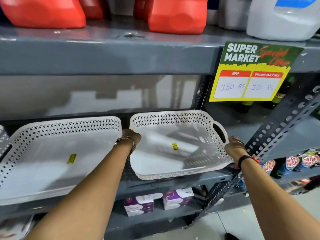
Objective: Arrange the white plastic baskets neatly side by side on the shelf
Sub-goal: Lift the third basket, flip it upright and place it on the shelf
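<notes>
On middle tier of grey metal shelf (173, 183): two white plastic baskets, perforated walls, flat floors, each bearing a small yellow sticker.

Left basket (52, 161): resting on the tier, front edge overhanging the lip, one end cut off by frame edge. Unheld.

Right basket (173, 146): set beside the first with a narrow gap between, slightly skewed, front edge projecting past the shelf lip, far end close to the slotted upright (277, 129). Handle cut-out visible on its right end.

Left hand (130, 136): at near-left rim of right basket, in the gap between the two; fingers curled over the rim, gripping it. Bracelet at wrist.

Right hand (236, 147): at right end of same basket, just below the handle cut-out; fingers wrapped round the rim, holding. Dark band at wrist.

Also present: red containers (176, 16) and a white jug (284, 19) on tier above; yellow-and-green price card (251, 73) hung from that tier's edge; purple-and-white boxes (155, 200) on tier below.

Step in hand, as judged: seating and squaring the right basket next to its neighbour.

Next move, as judged: push back until clear of the lip, turn slightly to run parallel with left basket, close or even the gap. Left basket likely needs the same push back.
</notes>
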Demonstrator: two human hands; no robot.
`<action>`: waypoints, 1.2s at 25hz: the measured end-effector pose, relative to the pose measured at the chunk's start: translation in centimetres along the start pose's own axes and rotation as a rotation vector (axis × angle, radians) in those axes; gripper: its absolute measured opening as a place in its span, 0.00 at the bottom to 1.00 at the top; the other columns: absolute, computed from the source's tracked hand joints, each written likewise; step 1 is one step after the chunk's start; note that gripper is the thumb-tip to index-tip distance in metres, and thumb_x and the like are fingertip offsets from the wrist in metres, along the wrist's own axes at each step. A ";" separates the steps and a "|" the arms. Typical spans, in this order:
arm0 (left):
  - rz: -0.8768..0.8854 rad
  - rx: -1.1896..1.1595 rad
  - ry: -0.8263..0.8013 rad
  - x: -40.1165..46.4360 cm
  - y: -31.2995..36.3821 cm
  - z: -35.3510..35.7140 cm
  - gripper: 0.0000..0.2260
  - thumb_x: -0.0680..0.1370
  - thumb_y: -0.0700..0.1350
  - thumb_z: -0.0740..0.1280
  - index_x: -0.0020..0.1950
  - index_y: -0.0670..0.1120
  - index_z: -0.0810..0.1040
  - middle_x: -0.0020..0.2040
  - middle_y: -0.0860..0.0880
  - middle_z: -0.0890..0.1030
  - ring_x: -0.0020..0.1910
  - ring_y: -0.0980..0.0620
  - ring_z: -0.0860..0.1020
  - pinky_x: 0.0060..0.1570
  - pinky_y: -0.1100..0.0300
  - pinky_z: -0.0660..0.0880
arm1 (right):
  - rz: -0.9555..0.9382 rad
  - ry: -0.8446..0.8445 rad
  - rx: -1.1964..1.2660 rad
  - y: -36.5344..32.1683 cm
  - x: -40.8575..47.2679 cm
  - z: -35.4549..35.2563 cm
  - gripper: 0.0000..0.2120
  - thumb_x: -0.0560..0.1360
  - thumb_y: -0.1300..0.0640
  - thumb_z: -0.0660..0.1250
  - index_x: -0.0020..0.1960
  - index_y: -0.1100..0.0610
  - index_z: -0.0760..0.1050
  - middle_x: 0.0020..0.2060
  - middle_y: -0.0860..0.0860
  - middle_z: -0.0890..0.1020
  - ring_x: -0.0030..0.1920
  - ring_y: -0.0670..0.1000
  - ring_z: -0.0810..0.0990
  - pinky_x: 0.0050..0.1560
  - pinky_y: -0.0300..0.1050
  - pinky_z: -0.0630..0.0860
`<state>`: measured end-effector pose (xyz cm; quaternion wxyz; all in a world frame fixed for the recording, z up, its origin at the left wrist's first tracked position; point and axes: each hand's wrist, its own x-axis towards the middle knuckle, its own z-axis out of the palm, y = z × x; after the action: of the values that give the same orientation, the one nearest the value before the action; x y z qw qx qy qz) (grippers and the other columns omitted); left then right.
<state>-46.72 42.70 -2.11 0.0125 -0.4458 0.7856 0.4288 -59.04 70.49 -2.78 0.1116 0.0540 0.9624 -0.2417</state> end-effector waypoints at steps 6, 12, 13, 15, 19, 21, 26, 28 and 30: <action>-0.025 -0.037 0.034 -0.6 -0.6 0.5 0.27 0.79 0.37 0.57 0.75 0.34 0.49 0.75 0.38 0.61 0.72 0.41 0.64 0.67 0.53 0.65 | -0.035 -0.011 0.011 0.8 0.3 0.6 0.18 0.76 0.69 0.54 0.66 0.66 0.63 0.63 0.67 0.72 0.62 0.64 0.74 0.56 0.51 0.72; -0.072 -0.069 0.007 -2.6 -0.4 0.5 0.31 0.79 0.41 0.59 0.76 0.38 0.46 0.73 0.39 0.63 0.67 0.39 0.69 0.61 0.51 0.71 | -0.026 -0.004 -0.014 0.9 0.0 0.6 0.20 0.75 0.71 0.53 0.66 0.65 0.64 0.61 0.67 0.74 0.60 0.65 0.74 0.51 0.51 0.72; -0.078 -0.074 -0.001 -2.8 -0.6 0.2 0.31 0.79 0.42 0.59 0.76 0.38 0.45 0.73 0.39 0.64 0.66 0.39 0.70 0.59 0.51 0.72 | -0.026 -0.007 -0.010 0.8 -0.2 0.6 0.20 0.75 0.71 0.53 0.66 0.65 0.63 0.61 0.67 0.73 0.60 0.65 0.74 0.51 0.52 0.72; -0.082 -0.066 -0.017 -3.0 -0.7 0.1 0.30 0.79 0.42 0.58 0.76 0.39 0.45 0.71 0.39 0.66 0.64 0.39 0.72 0.54 0.52 0.72 | -0.012 -0.016 -0.002 0.6 -0.8 0.5 0.19 0.75 0.71 0.53 0.66 0.66 0.62 0.62 0.67 0.72 0.61 0.66 0.74 0.54 0.54 0.73; 0.081 0.059 0.111 -4.3 0.1 0.0 0.27 0.78 0.41 0.60 0.74 0.39 0.53 0.70 0.38 0.68 0.65 0.37 0.72 0.52 0.52 0.73 | -0.080 0.115 -0.057 -1.2 -2.3 0.5 0.20 0.75 0.67 0.56 0.66 0.66 0.60 0.66 0.64 0.67 0.67 0.64 0.66 0.65 0.56 0.66; 0.243 0.125 0.220 -4.9 0.9 -0.6 0.25 0.78 0.41 0.61 0.72 0.38 0.58 0.69 0.37 0.67 0.66 0.37 0.70 0.60 0.50 0.71 | -0.232 0.198 -0.083 -3.6 -3.3 1.0 0.21 0.77 0.62 0.56 0.69 0.64 0.60 0.69 0.62 0.66 0.70 0.62 0.63 0.69 0.54 0.62; 0.433 0.321 0.459 -5.3 -1.0 -4.2 0.25 0.77 0.39 0.60 0.73 0.38 0.58 0.70 0.37 0.68 0.69 0.39 0.67 0.67 0.52 0.65 | -0.578 0.043 0.072 -10.4 -7.0 5.4 0.25 0.80 0.53 0.53 0.73 0.66 0.59 0.70 0.64 0.68 0.70 0.61 0.66 0.69 0.50 0.62; 0.382 0.418 0.556 -4.6 -3.9 -6.2 0.27 0.76 0.41 0.60 0.74 0.39 0.57 0.71 0.39 0.67 0.70 0.41 0.65 0.69 0.51 0.63 | -0.586 -0.091 0.120 -12.4 -8.5 7.5 0.28 0.80 0.48 0.52 0.73 0.66 0.58 0.71 0.63 0.67 0.71 0.61 0.66 0.70 0.50 0.62; 0.313 0.522 0.626 -3.4 -7.4 -8.9 0.28 0.77 0.43 0.60 0.75 0.40 0.55 0.74 0.40 0.64 0.73 0.42 0.61 0.73 0.50 0.58 | -0.539 -0.234 0.165 -14.7 -10.0 9.8 0.33 0.78 0.41 0.50 0.74 0.64 0.57 0.72 0.61 0.65 0.72 0.60 0.64 0.72 0.52 0.60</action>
<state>-36.16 37.25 -0.01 -0.1792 -0.4117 0.8917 0.0568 -49.79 52.45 -2.08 0.1487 -0.2224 0.8998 -0.3447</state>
